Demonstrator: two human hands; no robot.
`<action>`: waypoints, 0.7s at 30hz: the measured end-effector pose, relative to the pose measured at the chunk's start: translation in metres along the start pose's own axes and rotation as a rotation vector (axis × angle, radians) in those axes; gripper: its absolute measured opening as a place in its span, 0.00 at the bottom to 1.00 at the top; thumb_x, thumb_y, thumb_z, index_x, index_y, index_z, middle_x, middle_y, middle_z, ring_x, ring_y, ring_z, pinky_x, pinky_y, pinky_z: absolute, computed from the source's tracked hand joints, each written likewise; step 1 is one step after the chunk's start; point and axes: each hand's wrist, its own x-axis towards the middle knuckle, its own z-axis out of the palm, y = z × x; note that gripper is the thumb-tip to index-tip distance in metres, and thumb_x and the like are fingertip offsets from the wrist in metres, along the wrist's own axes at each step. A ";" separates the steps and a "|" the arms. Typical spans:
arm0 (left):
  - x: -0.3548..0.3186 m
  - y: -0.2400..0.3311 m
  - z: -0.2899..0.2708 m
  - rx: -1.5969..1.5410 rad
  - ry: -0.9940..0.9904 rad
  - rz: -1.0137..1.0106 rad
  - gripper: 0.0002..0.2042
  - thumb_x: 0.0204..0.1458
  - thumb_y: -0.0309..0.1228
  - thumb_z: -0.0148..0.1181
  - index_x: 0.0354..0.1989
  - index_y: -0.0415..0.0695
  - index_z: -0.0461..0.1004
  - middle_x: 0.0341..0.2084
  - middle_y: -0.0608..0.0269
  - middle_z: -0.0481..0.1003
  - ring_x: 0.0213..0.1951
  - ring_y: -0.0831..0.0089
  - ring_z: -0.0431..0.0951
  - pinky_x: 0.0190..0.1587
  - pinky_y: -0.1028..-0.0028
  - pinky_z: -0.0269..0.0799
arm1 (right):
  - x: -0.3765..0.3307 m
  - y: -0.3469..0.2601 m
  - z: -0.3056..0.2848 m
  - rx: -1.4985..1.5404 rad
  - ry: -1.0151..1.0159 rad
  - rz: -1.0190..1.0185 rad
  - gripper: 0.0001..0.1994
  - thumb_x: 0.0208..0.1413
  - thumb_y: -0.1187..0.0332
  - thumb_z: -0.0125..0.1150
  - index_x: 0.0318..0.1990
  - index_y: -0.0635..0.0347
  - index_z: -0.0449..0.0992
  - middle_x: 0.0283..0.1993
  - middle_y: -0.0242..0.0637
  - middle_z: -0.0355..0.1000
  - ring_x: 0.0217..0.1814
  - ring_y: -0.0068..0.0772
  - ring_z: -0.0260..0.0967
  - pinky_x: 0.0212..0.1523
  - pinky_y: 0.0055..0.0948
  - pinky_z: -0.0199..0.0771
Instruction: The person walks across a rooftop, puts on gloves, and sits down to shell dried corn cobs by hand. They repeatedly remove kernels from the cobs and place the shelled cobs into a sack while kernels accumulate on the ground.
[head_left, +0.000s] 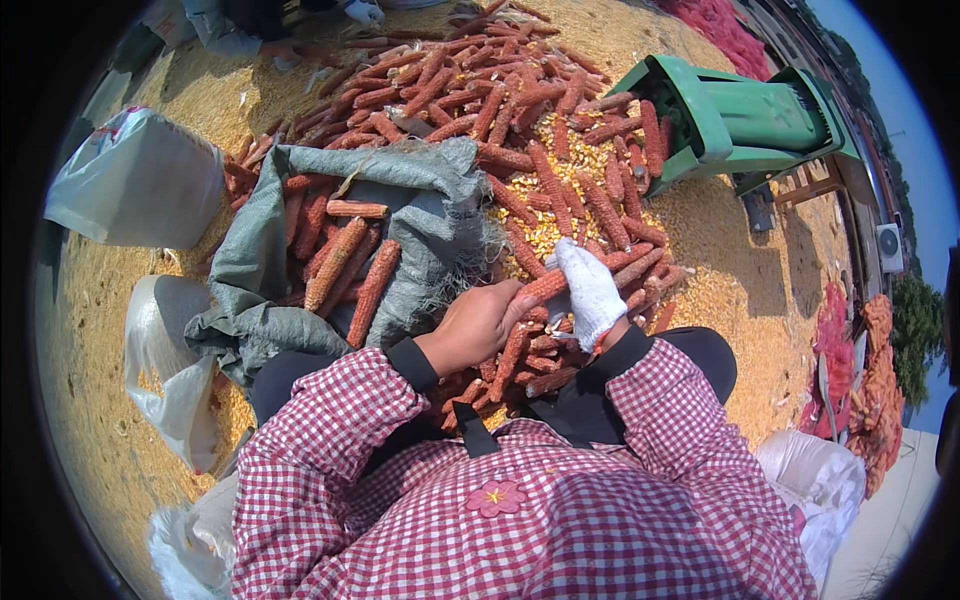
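A reddish corncob [541, 288] is held between my two hands, tilted up toward the right. My bare left hand [470, 326] is closed round its lower left end. At the other end my right hand [590, 288], in a white glove, closes on it; the glove hides that end. Beneath my hands, a heap of reddish cobs [512, 362] lies between my knees. To the left, a grey-green woven sack [428, 235] gapes with several cobs [335, 262] inside. Loose yellow kernels [540, 235] lie among the cobs just beyond my hands.
A large cob pile [470, 100] spreads ahead. A green machine or chute [760, 115] stands at the far right. White sacks [150, 185] stand at left, and kernels [715, 265] cover the ground. Another person's gloved hand [365, 12] shows at the top.
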 end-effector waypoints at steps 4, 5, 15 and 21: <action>0.005 0.007 0.004 -0.706 -0.074 -0.400 0.20 0.70 0.44 0.41 0.39 0.39 0.71 0.18 0.68 0.68 0.21 0.78 0.67 0.25 0.72 0.65 | 0.007 0.005 -0.008 -0.471 0.096 -0.417 0.17 0.68 0.55 0.49 0.36 0.61 0.74 0.29 0.37 0.71 0.32 0.38 0.71 0.34 0.36 0.71; 0.006 0.013 0.001 -0.893 -0.077 -0.573 0.20 0.70 0.45 0.40 0.38 0.40 0.71 0.19 0.69 0.69 0.22 0.79 0.67 0.25 0.74 0.65 | 0.009 0.006 -0.008 -0.504 0.108 -0.528 0.18 0.68 0.56 0.49 0.35 0.62 0.74 0.29 0.39 0.71 0.32 0.39 0.71 0.35 0.37 0.70; 0.009 0.000 -0.014 -0.148 0.050 -0.029 0.22 0.67 0.42 0.47 0.59 0.36 0.65 0.34 0.50 0.77 0.35 0.60 0.79 0.37 0.63 0.76 | 0.010 -0.008 -0.009 -0.009 0.262 -0.143 0.19 0.70 0.53 0.47 0.30 0.55 0.71 0.18 0.27 0.62 0.13 0.21 0.56 0.14 0.25 0.56; 0.003 0.005 -0.008 0.128 0.128 0.121 0.11 0.66 0.34 0.51 0.45 0.38 0.73 0.30 0.44 0.75 0.32 0.50 0.79 0.33 0.62 0.72 | 0.013 0.005 -0.012 -0.034 0.216 -0.092 0.14 0.69 0.57 0.49 0.34 0.54 0.72 0.28 0.27 0.66 0.26 0.19 0.63 0.23 0.25 0.63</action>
